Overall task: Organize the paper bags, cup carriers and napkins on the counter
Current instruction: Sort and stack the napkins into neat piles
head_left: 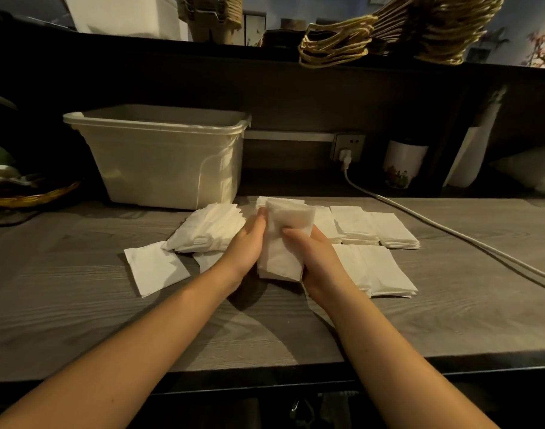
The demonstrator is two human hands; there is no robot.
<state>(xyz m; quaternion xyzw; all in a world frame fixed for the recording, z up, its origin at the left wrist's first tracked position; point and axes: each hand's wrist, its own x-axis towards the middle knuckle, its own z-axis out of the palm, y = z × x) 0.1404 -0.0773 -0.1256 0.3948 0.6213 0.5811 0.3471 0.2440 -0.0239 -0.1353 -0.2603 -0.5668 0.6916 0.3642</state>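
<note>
You hold a stack of napkins (283, 239) upright in both hands above the wood-grain counter (79, 320).

Left to right: white plastic bin (159, 156) at the back wall. In front of it one loose napkin (155, 267) lies flat, beside a fanned napkin pile (206, 230). Your left hand (246, 243) is curled round the held stack's left edge. Your right hand (314, 258) grips its lower right side, thumb across the front. Squared napkin stacks (373, 227) sit in rows just right of your hands. A white power cable (450, 233) runs past them, with a mug (402, 164) behind. Upper shelf: cup carriers (209, 17), then paper bags (388, 35) with twine handles.
</note>
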